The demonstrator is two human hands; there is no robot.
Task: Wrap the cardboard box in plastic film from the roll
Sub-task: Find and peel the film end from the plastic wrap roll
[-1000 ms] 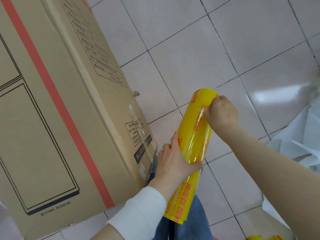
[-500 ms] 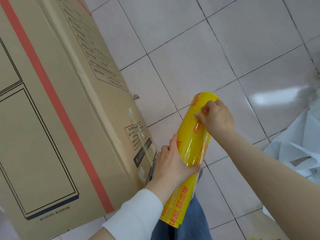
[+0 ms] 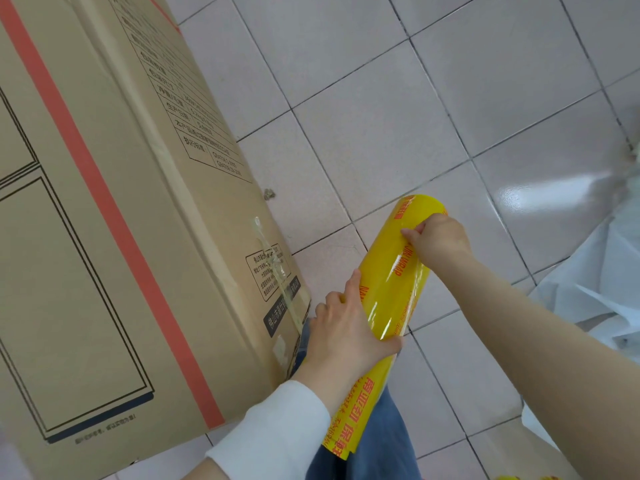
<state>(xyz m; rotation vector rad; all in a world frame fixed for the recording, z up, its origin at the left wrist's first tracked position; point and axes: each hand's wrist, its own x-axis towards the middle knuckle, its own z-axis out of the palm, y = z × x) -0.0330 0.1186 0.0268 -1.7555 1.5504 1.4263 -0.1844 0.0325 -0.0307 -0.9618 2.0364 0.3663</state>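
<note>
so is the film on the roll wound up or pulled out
Wound up: no loose sheet leaves the roll; the right hand picks at its surface, the left hand grips the middle.

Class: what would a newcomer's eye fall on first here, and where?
The bright yellow roll of plastic film stands out at centre, gripped by the left hand while the right hand picks at its upper end. A large cardboard box with a red stripe fills the left.

Pale glossy floor tiles (image 3: 381, 133) with dark grout; crumpled white sheeting (image 3: 595, 299) at right; a small scrap (image 3: 269, 194) on one tile.
</note>
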